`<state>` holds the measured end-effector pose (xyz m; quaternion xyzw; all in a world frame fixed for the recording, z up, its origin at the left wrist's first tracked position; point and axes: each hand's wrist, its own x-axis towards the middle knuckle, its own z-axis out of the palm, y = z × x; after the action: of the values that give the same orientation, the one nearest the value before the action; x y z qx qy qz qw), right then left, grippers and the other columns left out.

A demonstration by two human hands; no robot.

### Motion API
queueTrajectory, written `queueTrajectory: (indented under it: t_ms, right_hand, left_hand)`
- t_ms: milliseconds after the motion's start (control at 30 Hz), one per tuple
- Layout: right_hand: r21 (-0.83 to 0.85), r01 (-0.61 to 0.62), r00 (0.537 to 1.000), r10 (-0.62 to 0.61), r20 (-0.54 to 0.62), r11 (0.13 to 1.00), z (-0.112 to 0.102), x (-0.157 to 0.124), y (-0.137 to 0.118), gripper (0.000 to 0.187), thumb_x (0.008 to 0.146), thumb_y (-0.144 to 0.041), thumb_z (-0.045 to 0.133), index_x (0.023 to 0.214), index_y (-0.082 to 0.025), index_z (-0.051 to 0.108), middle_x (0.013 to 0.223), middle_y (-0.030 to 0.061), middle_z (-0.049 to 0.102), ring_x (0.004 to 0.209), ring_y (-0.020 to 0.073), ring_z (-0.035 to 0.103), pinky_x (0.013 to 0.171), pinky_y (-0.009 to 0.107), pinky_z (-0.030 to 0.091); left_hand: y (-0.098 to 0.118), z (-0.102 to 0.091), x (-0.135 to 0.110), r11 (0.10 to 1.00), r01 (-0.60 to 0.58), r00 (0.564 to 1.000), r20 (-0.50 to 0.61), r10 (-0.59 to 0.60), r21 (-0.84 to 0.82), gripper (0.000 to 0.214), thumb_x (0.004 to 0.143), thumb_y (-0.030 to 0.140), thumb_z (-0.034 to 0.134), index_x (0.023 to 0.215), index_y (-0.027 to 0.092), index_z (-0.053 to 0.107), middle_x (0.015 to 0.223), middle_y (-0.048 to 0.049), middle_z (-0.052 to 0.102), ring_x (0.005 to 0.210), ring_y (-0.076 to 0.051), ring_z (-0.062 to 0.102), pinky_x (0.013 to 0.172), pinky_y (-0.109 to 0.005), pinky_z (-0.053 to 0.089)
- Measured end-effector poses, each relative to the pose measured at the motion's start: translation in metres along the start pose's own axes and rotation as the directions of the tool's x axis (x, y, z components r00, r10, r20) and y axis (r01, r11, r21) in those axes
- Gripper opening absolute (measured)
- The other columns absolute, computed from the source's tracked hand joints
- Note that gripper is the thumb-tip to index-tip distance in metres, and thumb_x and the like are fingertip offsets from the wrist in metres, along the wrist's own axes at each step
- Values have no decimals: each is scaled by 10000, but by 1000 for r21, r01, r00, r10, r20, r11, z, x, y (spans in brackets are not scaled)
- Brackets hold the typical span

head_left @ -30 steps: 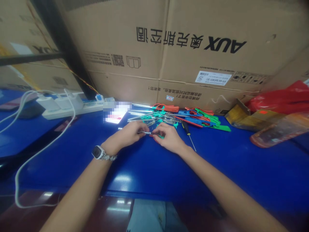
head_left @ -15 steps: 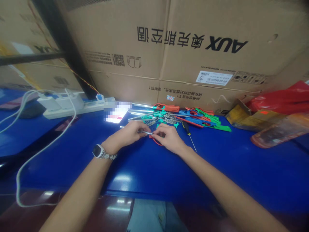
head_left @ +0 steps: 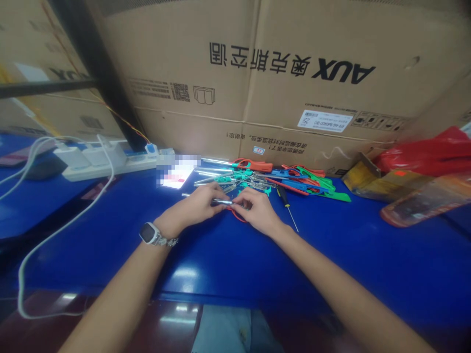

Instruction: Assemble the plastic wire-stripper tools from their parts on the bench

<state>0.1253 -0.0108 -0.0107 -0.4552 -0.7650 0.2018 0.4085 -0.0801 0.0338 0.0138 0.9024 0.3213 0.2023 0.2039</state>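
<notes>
My left hand (head_left: 196, 206), with a watch on its wrist, pinches a thin shiny metal rod (head_left: 221, 201) that lies across the blue table (head_left: 228, 260). My right hand (head_left: 257, 210) is closed on the rod's right end, where a red curved plastic piece (head_left: 235, 215) shows just under the fingers. Both hands rest on the table, fingertips almost touching. Just behind them lies a heap of lighters (head_left: 279, 177) with red, blue and green plastic handles and metal tubes.
A small black-handled screwdriver (head_left: 287, 204) lies right of my right hand. A phone (head_left: 175, 171) and a white power strip (head_left: 99, 159) with cables sit at the left. Big cardboard boxes (head_left: 279, 83) stand behind; red and orange plastic bags (head_left: 423, 171) lie at right.
Both hands stay in place, working the rod with small finger movements. The green piece seen under my right fingers a second ago is out of sight; the red piece now shows.
</notes>
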Motion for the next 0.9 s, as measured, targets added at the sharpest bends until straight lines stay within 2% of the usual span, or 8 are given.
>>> queueTrajectory:
  t_ms: [167, 400, 500, 667, 767, 900]
  right_hand:
    - [19, 19, 1000, -19, -4, 1000, 2, -1, 2, 55, 833, -139, 716, 797, -180, 718, 766, -5, 604, 646, 110, 528, 615, 251, 417]
    - [-1, 61, 998, -61, -2, 998, 4, -4, 2, 67, 855, -150, 697, 806, -188, 722, 784, -1, 606, 644, 109, 528, 610, 252, 419]
    - [-11, 69, 998, -69, 3, 998, 4, -3, 0, 60, 854, -135, 688, 825, -181, 715, 787, -2, 600, 649, 109, 529, 612, 251, 420]
    - [-28, 79, 997, -79, 3, 996, 1, -3, -1, 51, 832, -119, 701, 833, -170, 698, 773, -6, 589, 649, 110, 517, 607, 247, 414]
    - [-18, 74, 997, -74, -3, 997, 1, -3, 0, 59, 838, -124, 697, 816, -178, 702, 762, -8, 593, 639, 107, 512, 603, 245, 411]
    - [24, 69, 998, -69, -3, 997, 1, -3, 2, 61, 840, -135, 700, 801, -181, 710, 759, -6, 597, 633, 105, 516, 583, 240, 402]
  left_hand:
    - [-4, 5, 1, 998, -24, 999, -44, 26, 50, 172, 878, 132, 611, 955, 187, 755, 931, -62, 612, 871, -200, 599, 804, -330, 475]
    - [0, 7, 2, 997, 39, 998, -46, -36, 67, 66, 840, 120, 646, 837, 172, 687, 898, -46, 583, 787, -177, 580, 694, -295, 452]
    - [-1, 6, 3, 999, 40, 999, -34, -40, 14, 40, 834, 137, 659, 806, 162, 674, 869, -40, 595, 755, -165, 583, 676, -280, 449]
    - [-4, 2, 3, 984, 78, 996, -24, -83, -162, 110, 826, 186, 685, 932, 159, 691, 809, -25, 676, 729, -159, 621, 688, -273, 473]
    - [-2, -4, 1, 979, 78, 997, -1, -80, -188, 97, 837, 238, 685, 886, 163, 723, 842, -44, 722, 759, -171, 644, 707, -281, 483]
    - [1, -11, -2, 978, 64, 997, 51, -55, -197, 166, 871, 303, 658, 940, 190, 758, 908, -51, 753, 806, -186, 667, 733, -292, 495]
